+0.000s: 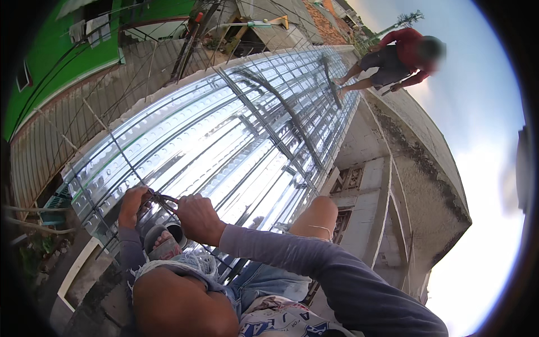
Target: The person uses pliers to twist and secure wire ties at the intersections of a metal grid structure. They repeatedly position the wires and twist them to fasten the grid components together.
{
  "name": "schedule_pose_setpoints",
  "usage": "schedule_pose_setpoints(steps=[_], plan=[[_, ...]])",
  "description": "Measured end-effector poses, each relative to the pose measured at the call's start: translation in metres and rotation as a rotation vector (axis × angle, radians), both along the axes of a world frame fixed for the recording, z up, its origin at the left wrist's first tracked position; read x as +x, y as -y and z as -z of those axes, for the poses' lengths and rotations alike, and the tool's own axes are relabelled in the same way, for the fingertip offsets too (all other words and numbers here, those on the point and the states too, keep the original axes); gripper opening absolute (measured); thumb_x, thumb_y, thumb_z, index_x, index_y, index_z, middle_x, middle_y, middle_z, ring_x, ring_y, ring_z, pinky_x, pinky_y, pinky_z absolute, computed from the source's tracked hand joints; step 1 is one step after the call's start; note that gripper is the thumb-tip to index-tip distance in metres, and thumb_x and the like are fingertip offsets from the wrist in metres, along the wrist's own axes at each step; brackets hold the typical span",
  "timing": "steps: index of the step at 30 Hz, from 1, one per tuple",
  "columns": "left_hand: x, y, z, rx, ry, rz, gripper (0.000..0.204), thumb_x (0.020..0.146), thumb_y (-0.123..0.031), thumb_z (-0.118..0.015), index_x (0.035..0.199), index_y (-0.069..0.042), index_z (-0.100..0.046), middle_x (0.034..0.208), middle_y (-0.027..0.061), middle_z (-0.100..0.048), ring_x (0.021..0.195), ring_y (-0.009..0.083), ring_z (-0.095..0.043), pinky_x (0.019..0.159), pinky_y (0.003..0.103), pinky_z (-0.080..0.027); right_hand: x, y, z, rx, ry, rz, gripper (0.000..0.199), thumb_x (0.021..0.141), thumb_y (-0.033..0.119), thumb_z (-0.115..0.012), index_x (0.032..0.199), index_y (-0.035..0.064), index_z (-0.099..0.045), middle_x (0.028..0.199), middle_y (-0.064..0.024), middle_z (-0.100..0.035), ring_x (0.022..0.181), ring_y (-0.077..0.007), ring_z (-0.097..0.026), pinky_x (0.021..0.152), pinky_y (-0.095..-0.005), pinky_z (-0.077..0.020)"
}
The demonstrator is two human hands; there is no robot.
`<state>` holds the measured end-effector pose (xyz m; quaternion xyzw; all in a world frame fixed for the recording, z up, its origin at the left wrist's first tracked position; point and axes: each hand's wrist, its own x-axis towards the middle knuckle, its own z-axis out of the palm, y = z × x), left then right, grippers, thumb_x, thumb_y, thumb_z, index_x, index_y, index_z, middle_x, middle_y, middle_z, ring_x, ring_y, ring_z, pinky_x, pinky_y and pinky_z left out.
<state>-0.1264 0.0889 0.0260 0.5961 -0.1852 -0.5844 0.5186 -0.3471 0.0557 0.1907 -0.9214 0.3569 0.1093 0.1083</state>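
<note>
My right hand (199, 219) is closed round the handles of a pair of dark pincers (164, 200), whose jaws point left at a crossing of the steel rebar mesh (124, 155). Just left of the jaws, my left hand (132, 205) is closed with its fingers curled at that crossing. What its fingers pinch is hidden. Below the mesh lies shiny, dimpled metal decking (185, 147). A grey pipe end (176, 232) sits beside my foot, under the right hand.
Loose rebar bundles (258, 115) lie across the mesh. At the far right end stands another person (401, 62) in a red top and dark shorts. Beyond the deck's left edge are a corrugated roof (42, 160) and a green building (42, 73); a concrete structure (418, 151) rises on the right.
</note>
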Motion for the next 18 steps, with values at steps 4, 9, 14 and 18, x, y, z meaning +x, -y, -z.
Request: schedule_pose_setpoints(steps=[4,9,14,18], plan=[[0.011,-0.005,0.008,0.028,0.074,0.076,0.031,0.101,-0.034,-0.063,0.094,-0.007,-0.074,0.079,0.0027,-0.073,0.063,0.0139,-0.065,0.057,0.032,-0.048,0.009,-0.027,0.012,-0.325,-0.285,-0.245,0.021,0.08,0.026,-0.074,0.087,0.0071,-0.079,0.08,-0.0145,-0.069,0.076,-0.0322,-0.069,0.067,-0.0476,-0.0552],[0.007,-0.005,0.009,0.093,0.006,0.097,0.034,0.103,-0.039,-0.06,0.093,-0.009,-0.073,0.079,0.0027,-0.074,0.062,0.0139,-0.065,0.056,0.031,-0.046,0.029,-0.057,0.057,0.134,-0.023,0.283,0.023,0.082,0.027,-0.075,0.083,0.0048,-0.08,0.083,-0.0157,-0.074,0.076,-0.0323,-0.073,0.07,-0.0463,-0.0604],[0.024,-0.007,0.009,0.131,-0.048,0.069,0.038,0.105,-0.044,-0.057,0.093,-0.012,-0.072,0.08,0.0027,-0.076,0.062,0.0139,-0.064,0.055,0.029,-0.043,0.033,-0.021,0.034,0.678,0.277,0.412,0.025,0.087,0.026,-0.08,0.091,0.0022,-0.077,0.078,-0.0122,-0.073,0.072,-0.027,-0.075,0.056,-0.039,-0.0558],[0.02,-0.001,0.0,0.161,-0.054,0.068,0.038,0.106,-0.046,-0.057,0.093,-0.013,-0.072,0.08,0.0025,-0.077,0.062,0.0134,-0.064,0.055,0.029,-0.042,-0.006,-0.033,0.027,1.594,0.794,1.012,0.029,0.08,0.026,-0.086,0.091,0.0009,-0.075,0.071,-0.0053,-0.07,0.054,-0.0171,-0.063,0.046,-0.0285,-0.0454]])
